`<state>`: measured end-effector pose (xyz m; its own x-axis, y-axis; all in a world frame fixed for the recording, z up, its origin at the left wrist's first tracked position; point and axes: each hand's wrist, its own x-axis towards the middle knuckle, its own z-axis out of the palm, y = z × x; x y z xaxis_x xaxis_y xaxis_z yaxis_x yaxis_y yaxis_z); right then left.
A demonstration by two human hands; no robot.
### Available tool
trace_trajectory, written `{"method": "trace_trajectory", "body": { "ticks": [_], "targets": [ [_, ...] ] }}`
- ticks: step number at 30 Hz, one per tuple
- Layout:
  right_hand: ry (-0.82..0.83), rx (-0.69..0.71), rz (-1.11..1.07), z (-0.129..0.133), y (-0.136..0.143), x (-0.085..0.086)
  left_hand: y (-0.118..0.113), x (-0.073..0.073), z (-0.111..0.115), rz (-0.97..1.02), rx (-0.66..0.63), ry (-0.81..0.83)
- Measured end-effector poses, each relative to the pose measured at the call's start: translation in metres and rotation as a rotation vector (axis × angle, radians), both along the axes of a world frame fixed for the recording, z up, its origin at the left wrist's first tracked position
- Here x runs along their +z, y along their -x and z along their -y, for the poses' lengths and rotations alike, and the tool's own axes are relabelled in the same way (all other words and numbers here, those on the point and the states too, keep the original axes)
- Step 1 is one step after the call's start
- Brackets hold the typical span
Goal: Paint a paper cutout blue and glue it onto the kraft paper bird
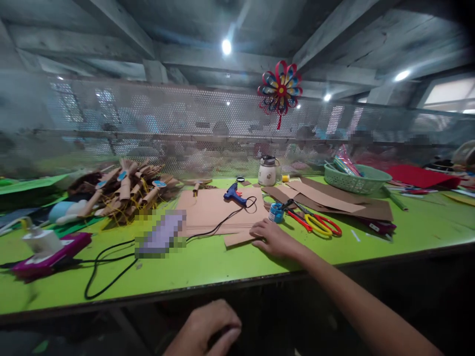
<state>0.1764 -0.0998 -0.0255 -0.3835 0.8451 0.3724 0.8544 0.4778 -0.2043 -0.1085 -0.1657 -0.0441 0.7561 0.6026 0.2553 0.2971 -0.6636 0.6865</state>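
Observation:
My right hand (276,240) is over the green table, its fingers and thumb at the right end of a short brown cardboard strip (239,239). Larger flat cardboard sheets (202,210) lie just behind the strip. On them rests a blue glue gun (235,194) with a black cord. Close behind my right hand stands a small blue jar (275,213). My left hand (208,326) hangs below the front table edge, its fingers curled toward the thumb; nothing shows in it.
Right of the jar lie scissors with red handles (336,225) and yellow handles (317,225). Cardboard pieces (330,195), a green basket (358,184) and a white bottle (267,173) sit behind. Leftward are a blurred-out flat object (161,235), a purple power strip (52,257) and bundled paper rolls (126,190).

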Motion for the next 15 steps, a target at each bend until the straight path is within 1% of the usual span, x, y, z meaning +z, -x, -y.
{"method": "trace_trajectory", "body": {
  "ticks": [1, 3, 6, 9, 11, 13, 15],
  "targets": [
    [-0.009, -0.011, 0.018, -0.001, 0.000, -0.002, -0.006, 0.012, -0.005, -0.013, -0.019, -0.010],
    [-0.041, -0.025, 0.052, -0.001, 0.002, -0.007, -0.015, 0.029, -0.023, -0.054, -0.034, -0.032],
    [-0.100, -0.036, 0.056, 0.002, 0.006, -0.013, -0.033, 0.045, -0.062, -0.024, -0.015, -0.050],
    [-0.151, -0.061, -0.030, 0.004, 0.006, -0.018, -0.058, 0.062, -0.101, 0.011, 0.005, -0.089],
    [-0.186, -0.096, -0.091, 0.006, 0.004, -0.018, -0.076, 0.074, -0.122, 0.045, 0.008, -0.094],
    [-0.214, -0.137, -0.140, 0.007, 0.002, -0.018, -0.090, 0.084, -0.136, 0.144, 0.051, -0.116],
    [-0.237, -0.180, -0.176, 0.008, 0.000, -0.017, -0.099, 0.089, -0.146, 0.293, 0.142, -0.135]
  ]
}}
